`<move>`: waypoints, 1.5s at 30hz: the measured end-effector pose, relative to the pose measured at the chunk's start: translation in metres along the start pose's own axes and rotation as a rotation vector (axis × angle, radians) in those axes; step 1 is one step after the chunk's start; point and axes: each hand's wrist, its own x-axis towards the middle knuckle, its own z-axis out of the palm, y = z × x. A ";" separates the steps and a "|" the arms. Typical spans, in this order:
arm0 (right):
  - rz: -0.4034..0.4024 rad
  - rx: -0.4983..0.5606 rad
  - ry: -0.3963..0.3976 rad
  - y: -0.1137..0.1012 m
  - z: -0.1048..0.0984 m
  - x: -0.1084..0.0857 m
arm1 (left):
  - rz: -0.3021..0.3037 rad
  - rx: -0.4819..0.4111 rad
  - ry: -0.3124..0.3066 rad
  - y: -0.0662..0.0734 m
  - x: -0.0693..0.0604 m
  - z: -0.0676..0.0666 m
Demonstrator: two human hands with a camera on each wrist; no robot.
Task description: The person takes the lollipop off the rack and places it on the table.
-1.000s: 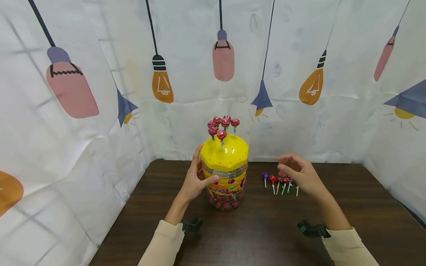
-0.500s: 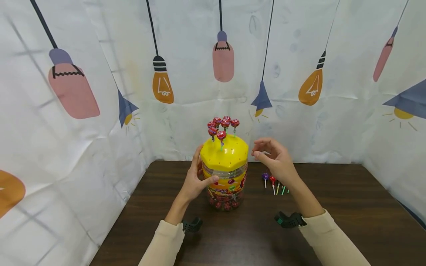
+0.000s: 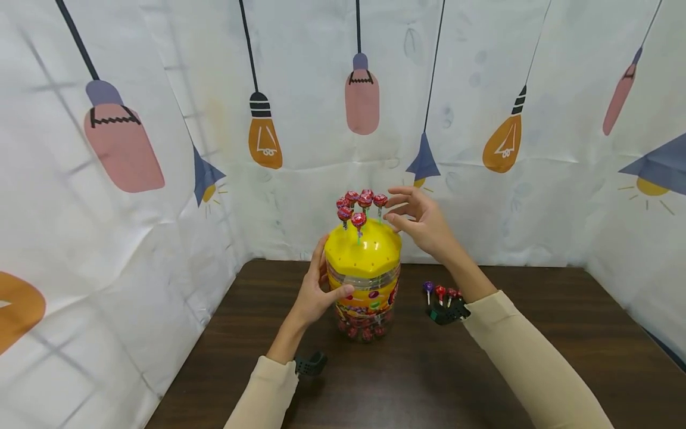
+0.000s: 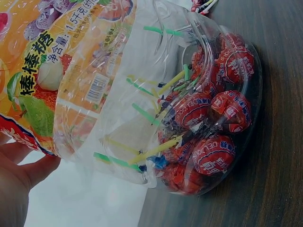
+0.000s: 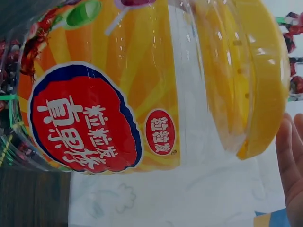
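Observation:
A clear plastic candy jar (image 3: 370, 298) with a yellow and orange label stands upright on the table. Several red-wrapped lollipops (image 3: 358, 220) are stuck by their sticks into its yellow lid (image 3: 356, 262), and more lollipops (image 4: 213, 153) lie inside its bottom. My left hand (image 3: 312, 293) grips the jar's left side, thumb across the front. Beside the lid's right edge is my right hand (image 3: 420, 221), fingers loosely bent, close to the rightmost lollipop (image 3: 380, 201). I see nothing held in it, and whether it touches that lollipop I cannot tell.
A few loose lollipops (image 3: 440, 292) lie on the dark wooden table (image 3: 375, 387) right of the jar, partly hidden by my right wrist and its black strap (image 3: 447, 311). A white cloth (image 3: 316, 196) printed with lamps hangs behind the table.
My right hand has moved left and up, from above the loose lollipops to the right side of the lid. The left hand and jar have stayed in place.

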 end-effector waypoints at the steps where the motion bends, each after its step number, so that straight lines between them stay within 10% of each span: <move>1: 0.006 -0.005 -0.003 0.001 0.001 0.002 | 0.000 0.000 0.000 0.000 0.000 0.000; 27: -0.061 -0.100 0.029 0.005 0.013 0.014 | -0.016 0.001 0.003 -0.001 0.000 0.001; 45: -0.112 0.033 0.098 -0.010 0.011 0.013 | -0.005 0.018 0.006 0.000 -0.001 0.000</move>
